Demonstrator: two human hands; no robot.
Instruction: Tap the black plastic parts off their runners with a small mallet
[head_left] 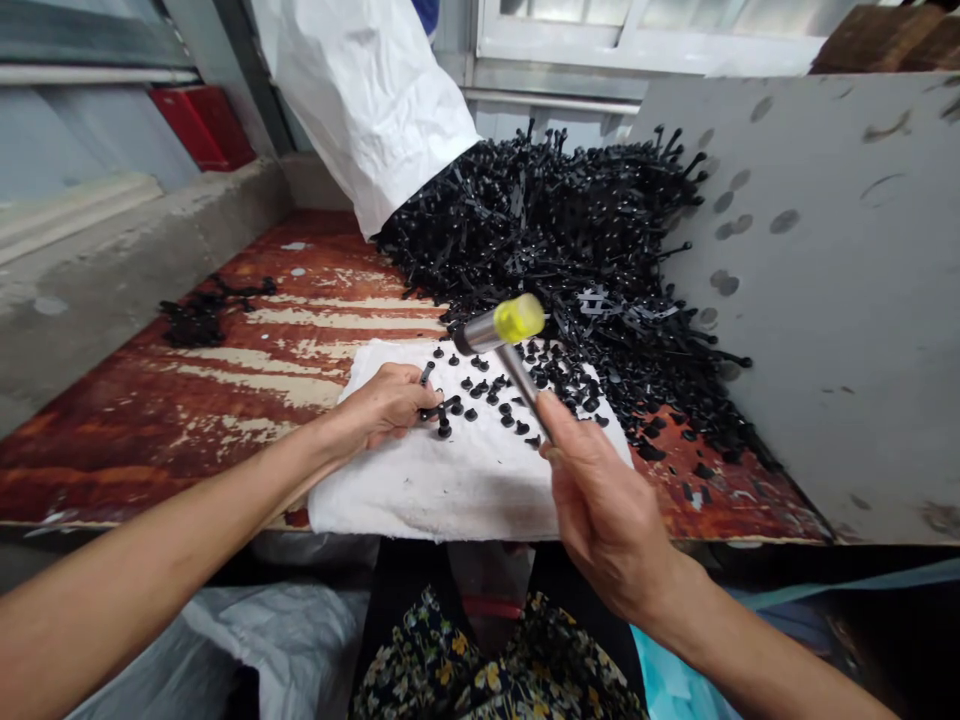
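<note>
My left hand [395,405] pinches a small black plastic part [442,408] with knobbed ends, low over a white cloth [442,495]. In my right hand [592,480] is the metal handle of a mallet [499,325], its silver head tipped with a yellow face on one end and a dark one on the other. The mallet head is raised above the cloth, to the upper right of the left hand and apart from the black part. Many small black round-based pieces [507,420] lie scattered on the cloth between and beyond my hands.
A large heap of black plastic parts [555,220] spills from a white sack [375,110] at the back. A grey board [817,300] stands along the right. More black parts [196,318] lie left on the worn red-brown tabletop [247,370]. A red box [204,127] sits on the ledge.
</note>
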